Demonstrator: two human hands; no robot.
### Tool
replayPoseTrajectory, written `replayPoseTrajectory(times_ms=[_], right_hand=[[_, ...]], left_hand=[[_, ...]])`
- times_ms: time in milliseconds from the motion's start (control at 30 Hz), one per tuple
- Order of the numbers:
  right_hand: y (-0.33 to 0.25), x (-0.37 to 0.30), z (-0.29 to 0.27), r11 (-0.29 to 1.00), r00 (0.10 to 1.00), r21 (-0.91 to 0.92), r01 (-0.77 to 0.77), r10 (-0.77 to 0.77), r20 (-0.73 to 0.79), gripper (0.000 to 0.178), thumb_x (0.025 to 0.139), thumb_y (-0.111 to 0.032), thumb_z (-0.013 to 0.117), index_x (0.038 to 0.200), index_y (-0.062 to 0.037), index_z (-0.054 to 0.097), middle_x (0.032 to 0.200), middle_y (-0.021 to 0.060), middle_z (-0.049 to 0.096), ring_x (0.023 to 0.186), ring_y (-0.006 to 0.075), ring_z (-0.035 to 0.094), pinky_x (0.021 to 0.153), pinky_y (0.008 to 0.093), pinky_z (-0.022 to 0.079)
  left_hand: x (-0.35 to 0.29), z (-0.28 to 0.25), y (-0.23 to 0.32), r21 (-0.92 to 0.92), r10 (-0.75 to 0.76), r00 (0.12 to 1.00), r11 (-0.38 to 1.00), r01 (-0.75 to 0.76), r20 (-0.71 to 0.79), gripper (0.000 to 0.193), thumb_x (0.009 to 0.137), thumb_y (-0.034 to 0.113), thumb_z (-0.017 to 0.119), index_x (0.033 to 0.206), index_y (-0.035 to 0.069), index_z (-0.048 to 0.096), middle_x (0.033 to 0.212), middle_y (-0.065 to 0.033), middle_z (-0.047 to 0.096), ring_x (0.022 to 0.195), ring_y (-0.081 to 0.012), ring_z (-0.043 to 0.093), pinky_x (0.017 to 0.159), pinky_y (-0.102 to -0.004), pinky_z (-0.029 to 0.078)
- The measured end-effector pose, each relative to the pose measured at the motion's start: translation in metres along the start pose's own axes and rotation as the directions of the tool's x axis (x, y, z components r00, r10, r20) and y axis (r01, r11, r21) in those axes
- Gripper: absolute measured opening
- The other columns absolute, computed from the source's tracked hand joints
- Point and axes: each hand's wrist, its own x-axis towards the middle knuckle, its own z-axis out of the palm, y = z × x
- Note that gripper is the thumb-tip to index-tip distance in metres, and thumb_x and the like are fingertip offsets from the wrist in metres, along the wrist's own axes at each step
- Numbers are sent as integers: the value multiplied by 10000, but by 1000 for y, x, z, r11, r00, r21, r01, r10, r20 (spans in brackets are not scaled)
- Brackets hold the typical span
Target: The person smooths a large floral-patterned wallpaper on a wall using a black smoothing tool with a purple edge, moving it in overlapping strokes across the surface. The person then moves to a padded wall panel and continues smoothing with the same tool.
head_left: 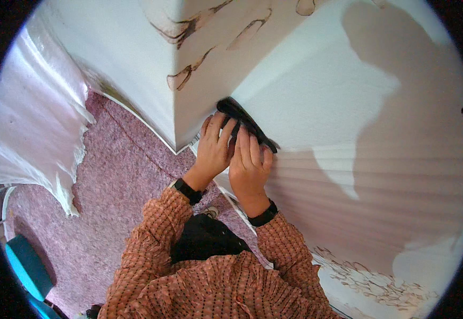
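Note:
Side by side, both my hands are on a long, dark black item [247, 123] set against the white wall [306, 106]. It has a flat, slightly ridged look, like a folded cloth or a pad; its exact kind is unclear. My left hand [213, 146] has its fingers bent over the item's lower left side. Close beside it, my right hand [250, 167] grips the near edge with fingers together. Both thumbs are mostly hidden. Each wrist wears a black band.
An outer wall corner [175, 122] with painted lily flowers juts out at left of my hands. Pinkish carpet [119, 196] covers the floor. A sheer white curtain [40, 122] hangs at far left, above a teal object [28, 266]. My shadow falls on the right wall.

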Motion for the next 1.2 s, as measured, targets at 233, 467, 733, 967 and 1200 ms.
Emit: replayPoseTrajectory(times_ms=[233,467,733,967,1200], right_hand=[[-20,-35,44,992,989,-49,114,-109,105,307,798,-192,518,1026,-24,636,1301,18,485,1166,159,421,896,362,359],[-10,-40,22,998,990,-24,65,-61,129,319,815,-174,519,1083,-29,613,1295,13,498,1149,160,437,912,355,334],[1,-29,7,998,998,-45,35,-33,44,289,816,-167,515,1045,-26,618,1289,15,504,1131,174,455,904,350,343],[5,-92,28,979,870,30,203,-195,452,326,785,-143,543,1055,27,613,1308,79,487,1150,215,454,879,383,385],[13,-53,-10,998,994,60,-18,11,113,275,788,-140,539,1018,-11,617,1254,44,532,1090,164,483,857,360,339]], left_hand=[[-54,24,-19,45,-137,976,990,131,170,555,713,90,628,1227,34,425,1230,-265,400,1127,-413,424,951,-470,352],[-60,20,-5,-101,-107,975,987,129,196,636,683,63,622,1274,40,387,1282,-248,376,1164,-417,401,971,-484,336],[-33,29,-2,-81,-87,995,993,90,37,502,734,63,610,1211,54,453,1263,-241,381,1160,-447,376,938,-520,321],[-110,42,16,-68,-185,912,972,224,366,615,699,107,644,1253,32,387,1262,-263,384,1169,-417,390,953,-522,301],[-52,26,28,-83,-64,990,994,75,122,593,705,85,638,1255,42,418,1290,-253,362,1207,-420,359,970,-520,285]])
